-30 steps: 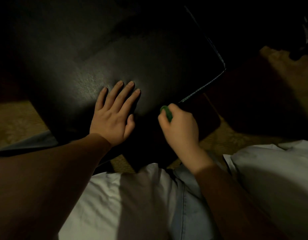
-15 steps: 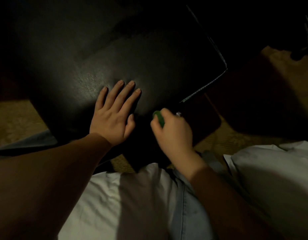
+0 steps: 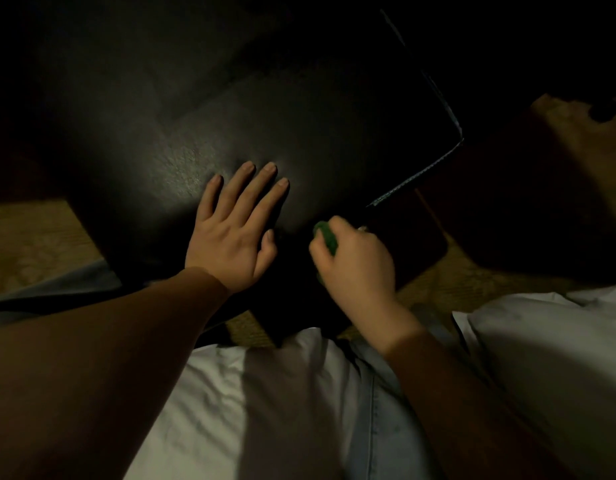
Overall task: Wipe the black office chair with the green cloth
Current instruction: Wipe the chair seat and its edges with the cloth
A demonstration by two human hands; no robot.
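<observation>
At centre of view, on the seat: left fingers (image 3: 261, 190), four, straight and a little spread, laid flat on the upholstery with tips toward 1 o'clock. The thumb lies alongside at their 4 o'clock side. State: released, grasping nothing.

Left hand (image 3: 230, 237): palm down, resting on the seat; its bare forearm enters from 8 o'clock, in shadow.

Right hand (image 3: 358, 263): just beside the left, at its 4 o'clock, back turned to the camera. Its fingers are curled under and mostly hidden. State: clenched round the cloth. The bare forearm enters from 5 o'clock.

Green cloth (image 3: 325, 239): soft wadded fabric, dark green. Only a small bulge shows, at the 10 o'clock edge of the fist between thumb and forefinger. It sits at the near edge of the seat; whether it touches the chair cannot be told in the dark.

Black office chair (image 3: 299, 116): broad seat of grained, leather-like black upholstery, filling the view from 9 through 12 to 2 o'clock, with a dull sheen around the left fingertips. A pale stitched seam (image 3: 420, 178) edges its corner, at 1 o'clock from the right hand.

Tan patterned carpet (image 3: 32, 237): visible at 9 o'clock and again past the seat at 2 o'clock.

White creased shirt (image 3: 230, 410): at 6 o'clock, between the forearms. A strip of pale blue denim (image 3: 368, 403) with a stitched seam lies beside it.
</observation>
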